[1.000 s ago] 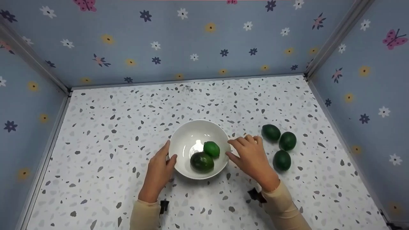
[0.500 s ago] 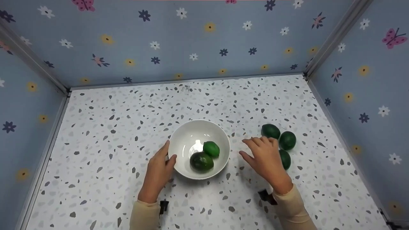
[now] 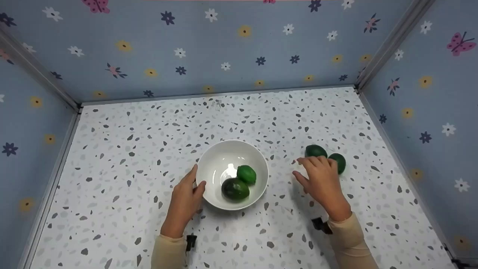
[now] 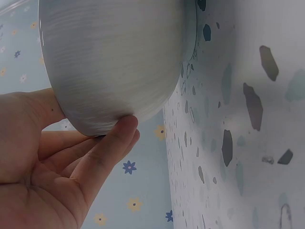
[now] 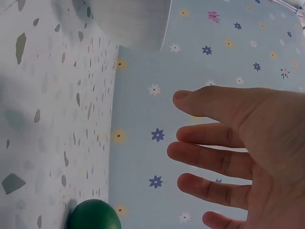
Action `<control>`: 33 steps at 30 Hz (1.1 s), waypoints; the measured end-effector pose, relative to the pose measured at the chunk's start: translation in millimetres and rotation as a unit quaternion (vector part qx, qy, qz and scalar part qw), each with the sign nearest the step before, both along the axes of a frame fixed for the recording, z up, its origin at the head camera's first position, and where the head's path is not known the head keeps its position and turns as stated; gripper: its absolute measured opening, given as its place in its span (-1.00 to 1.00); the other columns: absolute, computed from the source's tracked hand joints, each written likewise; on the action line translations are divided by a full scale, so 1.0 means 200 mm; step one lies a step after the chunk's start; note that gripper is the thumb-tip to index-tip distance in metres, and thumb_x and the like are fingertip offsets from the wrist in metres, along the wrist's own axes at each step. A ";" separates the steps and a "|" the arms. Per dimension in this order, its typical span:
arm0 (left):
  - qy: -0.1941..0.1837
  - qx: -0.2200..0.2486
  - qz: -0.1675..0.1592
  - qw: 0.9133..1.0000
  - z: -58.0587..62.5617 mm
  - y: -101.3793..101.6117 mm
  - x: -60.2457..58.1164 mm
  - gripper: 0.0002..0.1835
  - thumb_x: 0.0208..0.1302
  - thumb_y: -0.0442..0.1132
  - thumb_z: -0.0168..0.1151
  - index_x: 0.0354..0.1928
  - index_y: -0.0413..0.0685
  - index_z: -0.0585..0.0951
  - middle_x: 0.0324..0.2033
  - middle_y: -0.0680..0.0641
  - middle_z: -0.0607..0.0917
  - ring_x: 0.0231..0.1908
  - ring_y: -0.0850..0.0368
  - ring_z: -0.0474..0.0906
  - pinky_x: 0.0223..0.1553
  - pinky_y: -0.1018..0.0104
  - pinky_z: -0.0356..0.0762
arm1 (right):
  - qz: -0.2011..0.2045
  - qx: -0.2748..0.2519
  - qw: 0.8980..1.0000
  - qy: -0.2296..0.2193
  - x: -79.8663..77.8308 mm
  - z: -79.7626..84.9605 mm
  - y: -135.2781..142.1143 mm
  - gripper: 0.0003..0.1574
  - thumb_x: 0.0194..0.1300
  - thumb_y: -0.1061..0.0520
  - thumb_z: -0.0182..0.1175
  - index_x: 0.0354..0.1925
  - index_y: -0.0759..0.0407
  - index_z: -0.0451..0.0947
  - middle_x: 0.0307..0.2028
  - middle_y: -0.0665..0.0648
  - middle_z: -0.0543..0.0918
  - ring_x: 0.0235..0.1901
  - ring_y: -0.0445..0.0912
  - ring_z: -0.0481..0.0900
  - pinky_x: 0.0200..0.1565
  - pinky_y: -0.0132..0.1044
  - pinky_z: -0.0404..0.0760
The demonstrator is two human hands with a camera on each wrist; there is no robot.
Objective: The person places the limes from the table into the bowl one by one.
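Observation:
The white bowl [image 3: 216, 158] stands on the table with a bright green lime [image 3: 246, 174] and a larger dark green oval fruit [image 3: 235, 189] lying in it. My left hand [image 3: 183, 200] holds the bowl by its left side; the left wrist view has its thumb passing behind the rim and fingers against the outer wall. To the right, my right hand [image 3: 322, 181] hovers with loosely bent, spread fingers and an empty palm. Beyond its fingertips lie two dark green oval fruits, one at the left [image 3: 314, 150] and one at the right [image 3: 340, 163]. The hand hides a third.
A speckled white table [image 3: 149, 149] carries everything. Blue flowered panels [image 3: 209, 48] close off the back and both sides. In the right wrist view, one green fruit [image 5: 94, 215] shows at the bottom edge.
My right hand has left the bowl's right side and moved rightward over the loose fruits, covering the nearest one. The left hand and the bowl have stayed put.

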State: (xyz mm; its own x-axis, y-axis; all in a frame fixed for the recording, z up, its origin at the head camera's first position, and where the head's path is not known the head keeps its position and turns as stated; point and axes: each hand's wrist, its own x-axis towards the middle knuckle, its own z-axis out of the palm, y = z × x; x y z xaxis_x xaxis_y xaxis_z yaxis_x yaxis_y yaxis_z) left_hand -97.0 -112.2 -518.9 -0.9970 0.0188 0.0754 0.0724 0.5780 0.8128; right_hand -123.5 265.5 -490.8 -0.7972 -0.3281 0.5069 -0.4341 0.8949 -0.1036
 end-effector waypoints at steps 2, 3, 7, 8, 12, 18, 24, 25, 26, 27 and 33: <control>-0.004 0.001 0.000 1.000 0.00 0.00 0.00 -0.34 0.42 -0.34 0.22 0.47 -0.33 0.24 0.38 -0.34 0.35 0.34 -0.21 0.32 0.14 0.10 0.61 | -0.013 -0.005 1.000 -0.013 -0.01 -0.01 0.03 -0.53 0.08 0.07 0.56 -0.06 0.21 0.68 -0.17 0.23 0.70 -0.22 0.21 0.54 -0.16 0.21 0.44; -0.005 0.001 0.000 1.000 0.00 0.00 0.00 -0.34 0.42 -0.34 0.22 0.47 -0.33 0.24 0.38 -0.34 0.35 0.35 -0.21 0.31 0.14 0.10 0.61 | -0.022 -0.007 1.000 -0.020 -0.01 -0.01 0.05 -0.52 0.08 0.07 0.55 -0.05 0.22 0.68 -0.16 0.24 0.70 -0.21 0.22 0.54 -0.14 0.22 0.44; -0.009 -0.002 0.000 1.000 0.00 0.00 0.00 -0.34 0.42 -0.33 0.21 0.47 -0.33 0.23 0.38 -0.33 0.34 0.35 -0.21 0.31 0.17 0.11 0.58 | -0.054 -0.015 0.997 -0.046 -0.03 -0.03 0.11 -0.50 0.13 0.07 0.53 0.00 0.24 0.67 -0.11 0.27 0.70 -0.16 0.25 0.54 -0.09 0.26 0.43; -0.008 -0.004 0.000 1.000 0.00 0.00 0.00 -0.34 0.42 -0.33 0.21 0.47 -0.33 0.23 0.38 -0.33 0.35 0.35 -0.21 0.32 0.17 0.11 0.58 | -0.061 -0.018 0.997 -0.050 -0.03 -0.03 0.13 -0.50 0.13 0.07 0.52 0.00 0.25 0.67 -0.10 0.27 0.70 -0.16 0.26 0.54 -0.08 0.26 0.43; -0.005 -0.010 -0.001 1.000 0.00 0.00 0.00 -0.35 0.42 -0.33 0.21 0.47 -0.33 0.24 0.37 -0.33 0.37 0.34 -0.20 0.33 0.19 0.12 0.57 | -0.080 -0.019 0.995 -0.058 -0.05 -0.05 0.18 -0.49 0.13 0.06 0.52 0.00 0.28 0.66 -0.11 0.31 0.70 -0.15 0.28 0.54 -0.14 0.26 0.45; -0.006 -0.007 -0.002 1.000 0.00 0.00 0.00 -0.34 0.42 -0.33 0.21 0.47 -0.34 0.24 0.37 -0.33 0.37 0.34 -0.20 0.33 0.19 0.11 0.56 | -0.116 -0.021 0.988 -0.101 -0.08 -0.07 0.24 -0.43 0.19 0.02 0.47 0.08 0.30 0.61 -0.05 0.35 0.67 -0.11 0.30 0.50 -0.18 0.24 0.42; -0.003 -0.008 -0.002 1.000 0.00 0.00 0.00 -0.34 0.41 -0.32 0.23 0.46 -0.34 0.25 0.37 -0.32 0.37 0.34 -0.19 0.33 0.16 0.10 0.59 | -0.151 -0.030 0.975 -0.161 -0.11 -0.09 0.29 -0.35 0.27 -0.01 0.41 0.19 0.34 0.53 0.05 0.41 0.61 -0.06 0.32 0.43 -0.16 0.23 0.35; -0.004 -0.006 -0.003 1.000 0.00 0.00 0.00 -0.34 0.41 -0.32 0.23 0.46 -0.34 0.25 0.38 -0.32 0.36 0.34 -0.19 0.32 0.15 0.11 0.60 | -0.155 -0.029 0.973 -0.166 -0.12 -0.09 0.30 -0.34 0.28 -0.01 0.39 0.20 0.34 0.51 0.07 0.42 0.60 -0.05 0.32 0.42 -0.14 0.24 0.35; -0.005 -0.004 -0.003 1.000 0.00 0.00 0.00 -0.34 0.41 -0.33 0.23 0.46 -0.35 0.25 0.38 -0.32 0.36 0.34 -0.19 0.32 0.14 0.11 0.61 | -0.159 -0.028 0.972 -0.170 -0.12 -0.10 0.31 -0.32 0.29 -0.02 0.39 0.22 0.34 0.50 0.07 0.43 0.60 -0.04 0.33 0.41 -0.13 0.25 0.35; -0.005 -0.002 -0.003 1.000 0.00 0.00 0.00 -0.35 0.41 -0.33 0.22 0.46 -0.35 0.25 0.38 -0.32 0.36 0.34 -0.19 0.32 0.13 0.11 0.61 | -0.161 -0.026 0.972 -0.172 -0.13 -0.10 0.31 -0.31 0.29 -0.02 0.38 0.24 0.35 0.49 0.08 0.44 0.59 -0.03 0.34 0.41 -0.12 0.26 0.35; -0.018 0.002 -0.002 1.000 0.00 -0.01 0.00 -0.34 0.43 -0.31 0.21 0.48 -0.32 0.23 0.39 -0.30 0.34 0.36 -0.18 0.30 0.18 0.09 0.57 | -0.172 -0.023 0.962 -0.211 -0.18 -0.11 0.33 -0.22 0.33 -0.07 0.33 0.31 0.38 0.42 0.13 0.46 0.54 0.03 0.36 0.35 -0.07 0.27 0.33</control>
State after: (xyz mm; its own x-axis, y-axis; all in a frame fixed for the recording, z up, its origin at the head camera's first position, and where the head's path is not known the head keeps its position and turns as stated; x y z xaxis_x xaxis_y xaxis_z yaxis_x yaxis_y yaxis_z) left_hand -97.1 -113.4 -518.1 -0.9990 0.0221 0.0390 0.0446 0.5751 0.8169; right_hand -159.4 332.3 -512.5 -0.9924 0.0061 0.1227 -0.0247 0.9684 -0.2480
